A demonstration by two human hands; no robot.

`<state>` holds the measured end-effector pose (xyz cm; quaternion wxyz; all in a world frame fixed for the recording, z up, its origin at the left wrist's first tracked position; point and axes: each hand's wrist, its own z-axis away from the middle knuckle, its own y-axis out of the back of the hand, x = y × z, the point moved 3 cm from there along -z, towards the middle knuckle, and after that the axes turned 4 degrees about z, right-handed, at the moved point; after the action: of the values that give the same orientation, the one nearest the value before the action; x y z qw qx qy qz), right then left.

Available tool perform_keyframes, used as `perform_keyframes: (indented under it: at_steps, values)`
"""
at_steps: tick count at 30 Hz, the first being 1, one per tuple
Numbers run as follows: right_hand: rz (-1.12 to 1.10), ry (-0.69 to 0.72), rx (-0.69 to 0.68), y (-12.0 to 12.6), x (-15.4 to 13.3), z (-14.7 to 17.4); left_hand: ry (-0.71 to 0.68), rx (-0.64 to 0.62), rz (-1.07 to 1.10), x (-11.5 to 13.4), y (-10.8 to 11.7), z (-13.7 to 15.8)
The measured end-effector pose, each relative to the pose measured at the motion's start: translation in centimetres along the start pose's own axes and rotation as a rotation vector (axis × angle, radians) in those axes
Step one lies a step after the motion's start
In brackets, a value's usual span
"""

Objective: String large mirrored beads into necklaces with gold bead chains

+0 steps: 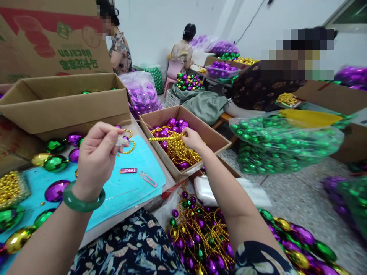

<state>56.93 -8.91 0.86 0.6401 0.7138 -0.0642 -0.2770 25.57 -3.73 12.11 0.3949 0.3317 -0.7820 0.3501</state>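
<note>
My left hand (99, 154), with a green bangle (82, 202) at the wrist, is raised above the blue sheet (114, 194). Its thumb and fingers pinch a small greyish-white crumpled piece (121, 141) whose kind I cannot make out. Just behind it lies a curved gold bead strand (132, 147). Reaching over an open carton (208, 134), my right hand (193, 139) has its fingertips closed on a string of gold beads (164, 139). More gold bead strands (183, 152) and shiny purple balls (183, 124) fill the carton below.
Thread snips (148, 179) and a small red packet (128, 170) lie on the sheet. Large coloured beads (56, 163) sit at the left, before a tall carton (65, 101). Necklaces (197, 233) are heaped beside my lap. Bagged green balls (275, 145) stand right; several people work nearby.
</note>
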Motion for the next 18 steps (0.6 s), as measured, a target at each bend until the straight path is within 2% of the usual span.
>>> perform_keyframes:
  at_steps: [4,6,9,11,13,18]
  values:
    - [-0.108,0.157,-0.107,0.9,-2.5,1.5,-0.039,-0.084,0.008,1.0,-2.4,-2.1]
    - [-0.322,0.313,-0.105,2.0,-4.9,2.7,-0.024,-0.162,-0.003,1.0,-4.5,-3.2]
    - [-0.789,0.495,-0.053,4.7,-8.2,4.6,-0.001,-0.240,-0.020,0.8,-7.9,-4.8]
    - [-1.002,0.498,0.010,6.6,-9.3,5.4,0.016,-0.288,-0.021,0.8,-9.8,-5.5]
    - [-1.114,0.448,0.054,8.0,-9.8,5.9,0.025,-0.332,-0.007,0.8,-11.2,-5.8]
    - [-1.176,0.320,0.086,9.3,-9.5,6.9,-0.018,-0.376,-0.012,0.3,-12.3,-6.6]
